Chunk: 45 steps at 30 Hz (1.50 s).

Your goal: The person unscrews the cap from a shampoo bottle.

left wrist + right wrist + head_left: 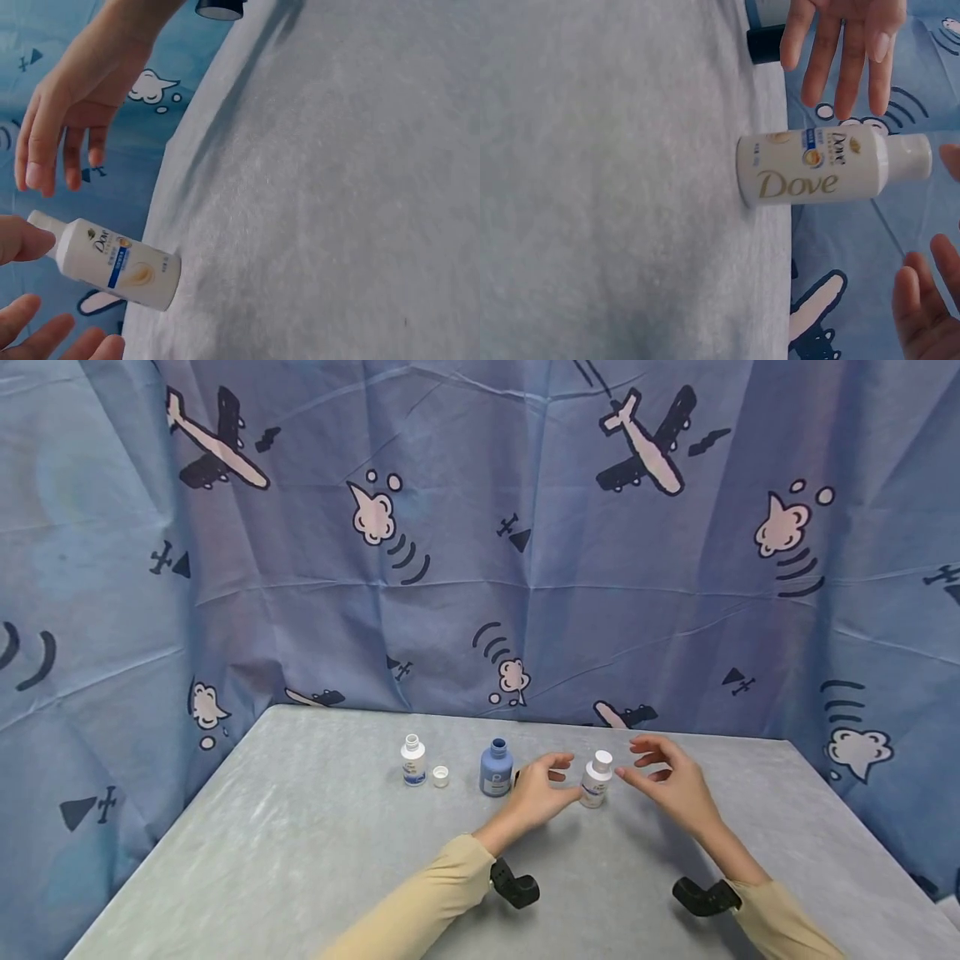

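A white Dove bottle (595, 785) with its white cap (602, 759) on stands upright on the table, its label plain in the right wrist view. My left hand (536, 793) is just left of it, thumb close to the bottle's side and fingers loosely bent. On the other side, my right hand (671, 781) hovers with parted fingers, near cap height. Neither hand grips the bottle; a gap shows between it and the right fingers. Left of my left hand stands a blue bottle (496, 772) with an uncovered neck.
Farther left, a second white bottle (413, 762) has an uncapped neck, with a loose white cap (440, 777) beside it. A dark cap (766, 45) sits by the blue bottle, mostly hidden behind my left hand in the head view. A patterned blue curtain (450, 610) hangs behind the table.
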Each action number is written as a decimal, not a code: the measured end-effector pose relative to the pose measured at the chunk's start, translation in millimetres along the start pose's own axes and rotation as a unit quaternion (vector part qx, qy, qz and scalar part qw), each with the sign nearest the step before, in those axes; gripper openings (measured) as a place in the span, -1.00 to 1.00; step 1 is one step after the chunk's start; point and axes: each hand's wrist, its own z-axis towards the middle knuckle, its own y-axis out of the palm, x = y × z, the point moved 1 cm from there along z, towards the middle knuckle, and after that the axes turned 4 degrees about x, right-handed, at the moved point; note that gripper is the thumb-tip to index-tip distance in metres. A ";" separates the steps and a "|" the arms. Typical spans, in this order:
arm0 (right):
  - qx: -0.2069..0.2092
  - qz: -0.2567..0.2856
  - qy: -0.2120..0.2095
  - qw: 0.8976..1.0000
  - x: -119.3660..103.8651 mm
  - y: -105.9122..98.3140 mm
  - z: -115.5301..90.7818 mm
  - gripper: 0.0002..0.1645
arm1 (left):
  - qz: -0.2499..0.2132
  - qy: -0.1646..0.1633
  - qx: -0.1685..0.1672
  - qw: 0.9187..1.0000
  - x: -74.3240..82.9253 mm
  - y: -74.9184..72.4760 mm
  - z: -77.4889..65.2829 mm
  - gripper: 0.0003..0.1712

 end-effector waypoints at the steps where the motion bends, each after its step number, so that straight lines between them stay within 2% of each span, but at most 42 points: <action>1: -0.011 -0.002 0.001 1.000 0.7 0.5 0.9 -0.41 | -0.006 -0.004 0.001 1.000 -1.0 2.1 1.0 -0.41; 9: -0.086 0.013 0.021 0.996 6.5 4.9 5.7 -0.32 | -0.031 -0.017 0.016 0.999 -6.1 18.8 9.9 -0.36; 13: -0.105 0.018 0.008 0.994 8.0 6.0 5.3 -0.25 | -0.027 -0.003 0.024 0.999 -5.8 26.2 13.6 -0.34; 20: -0.111 0.011 -0.015 0.994 15.1 5.8 4.1 -0.21 | 0.018 0.011 0.035 0.999 -6.4 37.8 19.2 -0.38; 24: -0.113 0.016 -0.016 0.993 16.0 5.2 2.6 -0.21 | 0.023 0.016 0.040 0.999 -8.3 44.5 21.5 -0.42; 28: -0.108 0.021 -0.013 0.994 13.4 5.3 -0.7 -0.23 | 0.005 0.010 0.054 0.998 -11.7 53.3 20.9 -0.48; 30: -0.108 0.024 -0.015 0.994 13.0 6.5 -2.1 -0.25 | -0.009 -0.005 0.063 0.998 -12.4 55.9 19.3 -0.49; 35: -0.116 0.031 -0.019 0.993 14.0 10.2 -2.7 -0.27 | -0.033 -0.021 0.083 0.996 -11.5 55.7 16.4 -0.49; 45: -0.104 0.036 -0.034 0.993 10.5 14.3 1.2 -0.31 | -0.042 -0.006 0.105 0.994 -12.8 50.7 15.8 -0.52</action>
